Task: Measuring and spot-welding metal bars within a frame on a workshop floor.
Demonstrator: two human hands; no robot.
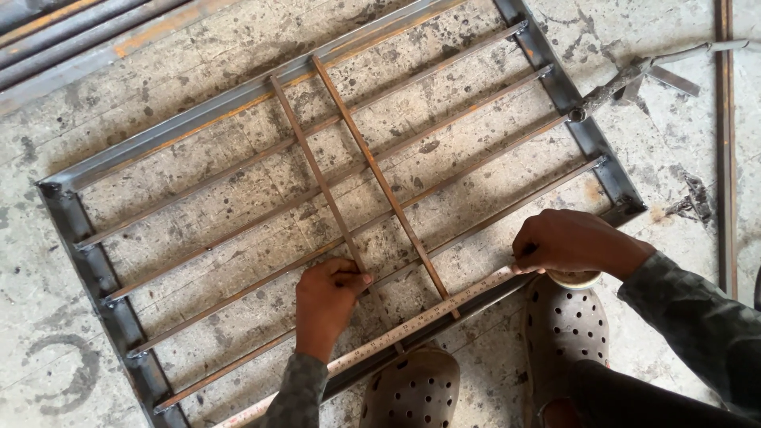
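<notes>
One rectangular steel frame [87, 254] lies flat on a stained concrete floor [666, 119], holding five long welded bars [238, 230]. Two loose cross rods [372, 170] rest over them. One tape measure [428, 313] runs along the near edge. The left hand [326, 299] pinches one rod; the right hand [564, 242] pins the tape down. Two perforated clogs [564, 329] stand just beside the frame.

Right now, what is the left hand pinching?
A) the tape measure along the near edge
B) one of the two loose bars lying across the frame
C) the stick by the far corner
B: the left hand grips the left of the two crossing bars, while the right hand presses the tape measure at the frame.
</notes>
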